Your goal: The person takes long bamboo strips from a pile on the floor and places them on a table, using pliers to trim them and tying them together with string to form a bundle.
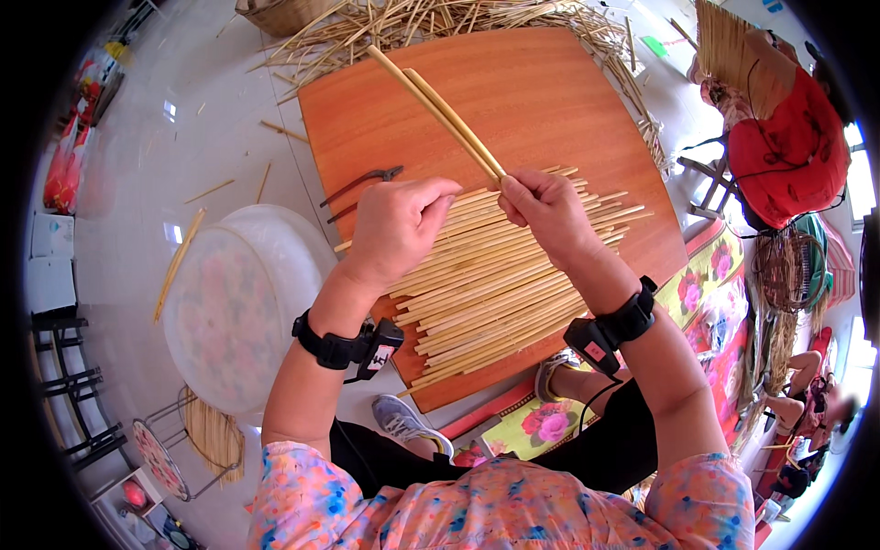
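Note:
My right hand [548,213] pinches the lower ends of two pale yellow stalks [446,117], which slant up and to the left above the table. To its left, my left hand [401,223] is curled closed, apart from those stalks; whatever its fingers may hold is hidden. Below both hands, a layer of cut stalks [495,298] lies side by side on the orange-brown wooden table [440,78]. Pliers [362,186] with dark jaws and red handles rest at the table's left side, partly covered by my left hand.
Loose stalks [440,20] are heaped beyond the table's far edge, beside a woven basket [282,14]. A whitish translucent round tub or stool [225,307] stands left. At right, a person in red [788,151] sits holding a stalk mat [729,50]. Flowered matting [706,275] covers the floor nearby.

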